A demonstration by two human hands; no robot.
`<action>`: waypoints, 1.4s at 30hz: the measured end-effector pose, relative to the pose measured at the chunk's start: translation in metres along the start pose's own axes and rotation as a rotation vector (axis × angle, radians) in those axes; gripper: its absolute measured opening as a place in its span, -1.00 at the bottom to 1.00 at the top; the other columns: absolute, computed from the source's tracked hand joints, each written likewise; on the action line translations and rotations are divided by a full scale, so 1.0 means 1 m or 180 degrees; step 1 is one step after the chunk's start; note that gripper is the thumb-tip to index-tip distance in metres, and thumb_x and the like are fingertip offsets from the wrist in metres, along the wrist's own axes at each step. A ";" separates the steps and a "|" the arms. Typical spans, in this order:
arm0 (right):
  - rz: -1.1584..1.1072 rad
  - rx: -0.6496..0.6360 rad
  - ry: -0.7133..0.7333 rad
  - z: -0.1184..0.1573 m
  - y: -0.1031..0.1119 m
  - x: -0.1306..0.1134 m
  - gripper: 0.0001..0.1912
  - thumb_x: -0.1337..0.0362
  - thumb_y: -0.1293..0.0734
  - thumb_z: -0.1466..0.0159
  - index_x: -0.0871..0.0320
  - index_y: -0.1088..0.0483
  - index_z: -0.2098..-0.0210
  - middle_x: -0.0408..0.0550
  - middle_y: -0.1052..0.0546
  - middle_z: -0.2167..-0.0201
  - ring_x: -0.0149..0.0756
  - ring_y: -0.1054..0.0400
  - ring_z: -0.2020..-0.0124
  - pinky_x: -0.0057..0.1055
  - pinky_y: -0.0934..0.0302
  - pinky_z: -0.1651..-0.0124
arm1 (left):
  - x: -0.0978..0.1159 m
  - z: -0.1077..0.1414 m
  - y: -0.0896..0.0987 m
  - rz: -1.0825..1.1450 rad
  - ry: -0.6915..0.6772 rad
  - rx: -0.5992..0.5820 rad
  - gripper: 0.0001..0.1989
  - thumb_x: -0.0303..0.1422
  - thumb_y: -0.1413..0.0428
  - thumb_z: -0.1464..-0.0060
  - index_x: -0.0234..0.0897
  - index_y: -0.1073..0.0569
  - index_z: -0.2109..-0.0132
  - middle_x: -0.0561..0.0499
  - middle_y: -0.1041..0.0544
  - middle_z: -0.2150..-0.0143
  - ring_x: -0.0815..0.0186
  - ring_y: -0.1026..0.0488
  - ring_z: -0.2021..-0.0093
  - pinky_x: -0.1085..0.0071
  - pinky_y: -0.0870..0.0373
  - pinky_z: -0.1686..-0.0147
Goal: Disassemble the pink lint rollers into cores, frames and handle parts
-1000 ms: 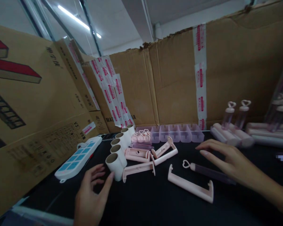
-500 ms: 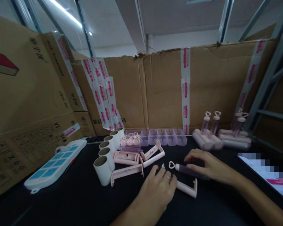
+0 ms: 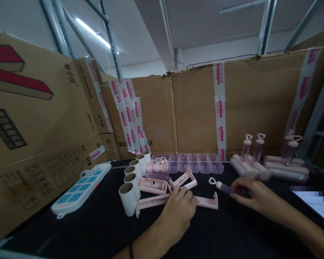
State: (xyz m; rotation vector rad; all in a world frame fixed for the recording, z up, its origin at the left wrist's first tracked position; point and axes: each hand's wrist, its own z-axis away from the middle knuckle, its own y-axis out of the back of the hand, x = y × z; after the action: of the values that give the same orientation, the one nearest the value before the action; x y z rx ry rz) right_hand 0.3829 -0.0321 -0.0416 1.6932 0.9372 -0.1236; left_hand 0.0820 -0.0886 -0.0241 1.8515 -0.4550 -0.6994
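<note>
My left hand (image 3: 179, 208) is closed over one end of a pink bracket (image 3: 208, 202) at the middle of the black table; its other end sticks out to the right. My right hand (image 3: 248, 192) pinches a translucent tube (image 3: 225, 187) with a pink cap and a heart-shaped loop pointing left. Left of my left hand lies another long pink bracket (image 3: 152, 202). Behind it rest a pink holder (image 3: 153, 184) and an angled pink part (image 3: 189, 180). Small heart-topped pink caps (image 3: 157, 165) sit in the left end of a purple compartment tray (image 3: 194, 168).
White paper rolls (image 3: 127, 203) stand in a row left of the pink parts. A white power strip (image 3: 81, 190) lies at the left. Pink cylinders with upright heart-topped tubes (image 3: 256, 154) and a lit screen (image 3: 315, 205) are at the right. Cardboard (image 3: 194, 108) walls the back.
The view has shifted, so things appear farther right. My right hand has closed on the tube and moved it away from the bracket. The bracket under my left hand has turned.
</note>
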 end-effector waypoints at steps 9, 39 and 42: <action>-0.1534 0.1234 -0.0270 -0.020 -0.008 -0.048 -0.68 -0.02 -0.38 -0.32 0.12 -0.45 0.19 -0.13 -0.48 0.47 -0.25 -0.36 0.48 -0.38 -0.20 0.48 | 0.007 -0.034 0.024 0.3103 0.1035 0.1414 -0.72 -0.35 -0.19 -0.23 -0.21 -0.50 -0.08 -0.12 -0.57 -0.03 0.09 -0.49 -0.07 0.08 -0.42 -0.13; -0.0497 0.1238 0.0194 -0.066 -0.037 -0.134 -0.56 0.15 -0.19 -0.44 0.11 -0.14 0.56 -0.23 -0.24 0.65 -0.39 -0.17 0.57 -0.40 0.06 0.45 | -0.026 -0.044 0.021 0.0667 0.0395 0.1158 -0.73 -0.30 0.05 -0.41 -0.37 -0.38 -0.09 -0.24 -0.55 0.05 -0.04 -0.54 0.03 0.00 -0.54 0.10; -0.0657 0.1391 0.0160 -0.068 -0.041 -0.136 -0.54 0.13 -0.18 -0.44 0.11 -0.16 0.58 -0.23 -0.23 0.66 -0.38 -0.17 0.59 -0.41 0.06 0.48 | -0.021 -0.040 0.024 0.0709 0.0485 0.1068 -0.72 -0.29 0.08 -0.42 -0.39 -0.36 -0.08 -0.26 -0.58 0.09 -0.04 -0.59 0.09 0.08 -0.59 0.24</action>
State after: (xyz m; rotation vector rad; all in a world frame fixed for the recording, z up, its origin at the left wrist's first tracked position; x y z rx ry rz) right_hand 0.2395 -0.0423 0.0224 1.9984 1.1838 -0.4526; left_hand 0.0929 -0.0566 0.0142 2.1072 -0.6988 -0.3421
